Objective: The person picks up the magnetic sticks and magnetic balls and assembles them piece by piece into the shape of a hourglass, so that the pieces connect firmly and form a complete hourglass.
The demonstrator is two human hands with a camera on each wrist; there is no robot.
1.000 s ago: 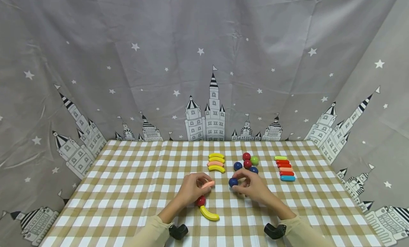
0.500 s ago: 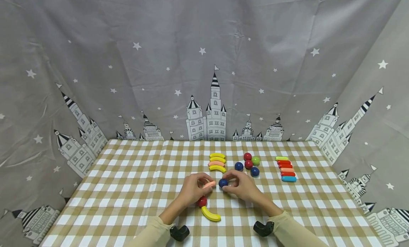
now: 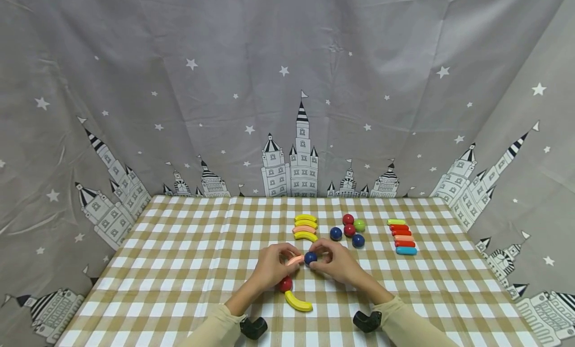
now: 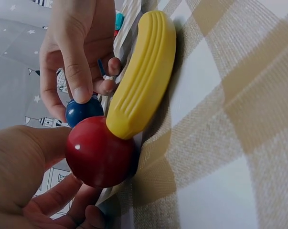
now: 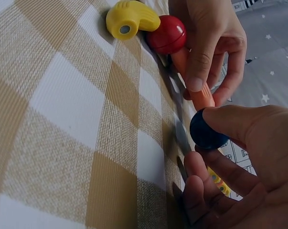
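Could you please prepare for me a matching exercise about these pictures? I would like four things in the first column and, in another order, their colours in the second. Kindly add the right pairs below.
Things
1. Held ball, in the right hand
2. Held piece, in the left hand
3. Resting ball, at one end of the lone yellow curved piece
4. Stick at the near end of its row

Colours
A. Red
B. Light blue
C. Orange-pink
D. Dark blue

Right pairs
1-D
2-C
3-A
4-B
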